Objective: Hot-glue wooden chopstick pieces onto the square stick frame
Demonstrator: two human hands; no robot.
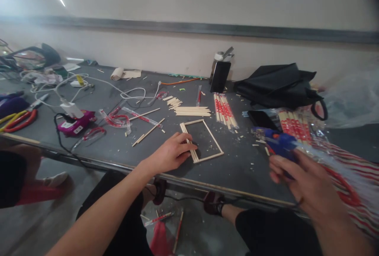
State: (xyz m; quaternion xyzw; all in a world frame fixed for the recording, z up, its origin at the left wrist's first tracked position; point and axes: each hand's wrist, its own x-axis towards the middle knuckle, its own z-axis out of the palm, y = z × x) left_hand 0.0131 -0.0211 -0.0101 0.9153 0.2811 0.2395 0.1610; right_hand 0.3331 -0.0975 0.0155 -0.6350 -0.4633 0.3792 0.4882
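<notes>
A four-sided frame of pale wooden sticks [213, 136] lies flat on the dark table [233, 173], with several sticks side by side along its left edge. The fingers of my left hand [171, 151] are bent over that left edge and hold the sticks against the tabletop. To the right, my right hand [308, 181] is wrapped round the handle of a blue glue gun [278, 141], raised above the table and pointing left. Motion blurs this hand slightly. Behind the frame lie a row of cut sticks [192, 111] and a pile of shorter pieces [174, 102].
Wrapped chopsticks [224, 110] lie behind the frame. A phone [220, 76] leans upright near the wall; another phone [263, 121] lies by a black bag [275, 84]. At left are a purple power strip [76, 124], cables and red-handled pliers [25, 122]. Another person's leg [25, 165] shows at left.
</notes>
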